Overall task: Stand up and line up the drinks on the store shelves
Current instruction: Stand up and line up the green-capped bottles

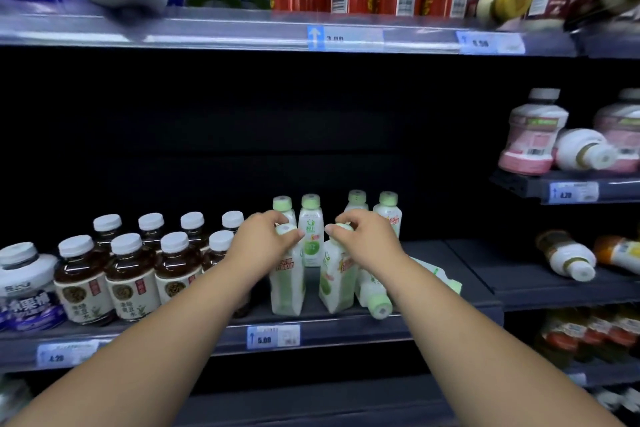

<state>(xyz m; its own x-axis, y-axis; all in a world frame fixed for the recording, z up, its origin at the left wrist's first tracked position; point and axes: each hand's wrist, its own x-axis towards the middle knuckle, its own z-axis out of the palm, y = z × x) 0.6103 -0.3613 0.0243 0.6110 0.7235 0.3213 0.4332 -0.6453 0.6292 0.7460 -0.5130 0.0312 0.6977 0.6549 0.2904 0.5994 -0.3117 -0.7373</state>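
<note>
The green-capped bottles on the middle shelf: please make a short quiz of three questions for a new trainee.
1. True or false: each hand holds a green-capped bottle by its top.
2. Which lies on its side? A) a green-capped bottle by the right arm B) a brown tea bottle
3. What price does the tag below the hands show?

Key: 1 true, left hand, right hand. 2 A, fallen bottle. 3 5.00, price tag.

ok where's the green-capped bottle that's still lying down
In the head view it lies on the middle shelf, cap toward the front edge, just right of the tilted bottle under the right hand.
</note>
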